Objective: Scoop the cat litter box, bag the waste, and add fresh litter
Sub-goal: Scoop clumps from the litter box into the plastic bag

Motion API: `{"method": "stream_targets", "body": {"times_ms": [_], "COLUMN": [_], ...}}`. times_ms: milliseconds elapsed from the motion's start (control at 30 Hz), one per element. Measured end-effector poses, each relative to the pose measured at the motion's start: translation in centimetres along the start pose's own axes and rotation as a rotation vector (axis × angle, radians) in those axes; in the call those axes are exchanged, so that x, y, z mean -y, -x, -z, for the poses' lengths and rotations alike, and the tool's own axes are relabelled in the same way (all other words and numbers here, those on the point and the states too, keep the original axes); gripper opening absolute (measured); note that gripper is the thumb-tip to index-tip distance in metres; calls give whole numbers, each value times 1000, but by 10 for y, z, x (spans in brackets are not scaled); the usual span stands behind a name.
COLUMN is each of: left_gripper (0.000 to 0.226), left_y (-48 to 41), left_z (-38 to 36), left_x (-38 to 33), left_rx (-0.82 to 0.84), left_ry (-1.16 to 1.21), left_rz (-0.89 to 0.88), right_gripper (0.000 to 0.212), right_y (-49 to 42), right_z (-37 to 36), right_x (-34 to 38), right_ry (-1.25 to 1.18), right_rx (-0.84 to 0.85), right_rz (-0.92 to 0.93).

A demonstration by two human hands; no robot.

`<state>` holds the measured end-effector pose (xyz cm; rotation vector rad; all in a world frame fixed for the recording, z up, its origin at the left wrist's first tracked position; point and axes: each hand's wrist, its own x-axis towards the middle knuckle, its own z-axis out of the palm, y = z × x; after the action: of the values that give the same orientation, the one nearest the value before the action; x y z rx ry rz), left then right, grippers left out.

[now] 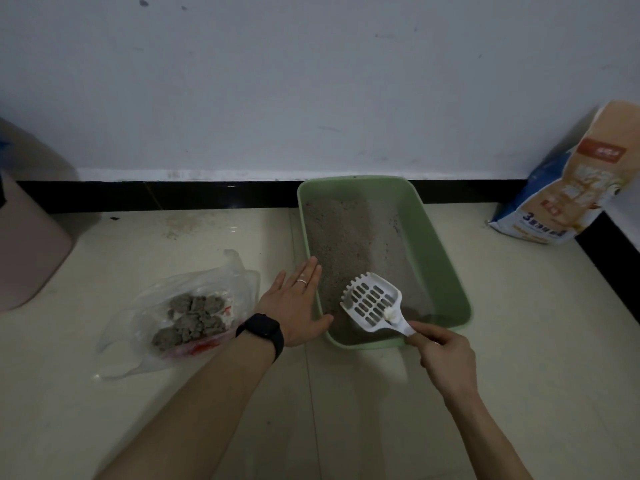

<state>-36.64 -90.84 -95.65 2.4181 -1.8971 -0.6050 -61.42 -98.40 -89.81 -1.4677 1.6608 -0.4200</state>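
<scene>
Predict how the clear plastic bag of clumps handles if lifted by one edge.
Probably floppy: the plastic bag is thin, crumpled film lying slack on the floor. Likely bottom-heavy, since the grey clumps pile in its middle, so it should sag. Its mouth looks open; a one-edge lift could spill.

One wide-angle cam on my head, aimed forward and down, close over the green rectangular plastic litter tray point(433, 251), facing the white wall point(311, 81).

I see a pale tiled floor point(519, 341). On it stand a green litter box point(446, 258), a plastic bag point(194, 317) of grey clumps just left of it, a litter sack point(561, 188) far right and a pink bin point(24, 244) far left.
</scene>
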Motion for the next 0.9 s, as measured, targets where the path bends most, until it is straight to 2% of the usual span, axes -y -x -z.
{"method": "stream_targets", "body": {"times_ms": [233,400,467,700,900], "left_gripper": [96,95,95,95,94], "left_y": [0,1,0,0,0], "left_z": [0,0,0,1,-2], "left_x": [-1,-1,-2,-2,-2], "left_rx": [12,18,17,8,5], "left_ry": [-6,-12,-13,-5,0], "left_rz": [8,8,8,9,10], "right_gripper": [12,32,36,37,37], "right_y": [0,4,4,-2,-6], "right_z": [0,2,3,-4,-8], "right_x": [-5,1,4,20,28], "right_ry": [39,464,535,614,654], "right_rx": [-18,-150,-169,-56,-23], "right_rz": [37,235,290,283,304]}}
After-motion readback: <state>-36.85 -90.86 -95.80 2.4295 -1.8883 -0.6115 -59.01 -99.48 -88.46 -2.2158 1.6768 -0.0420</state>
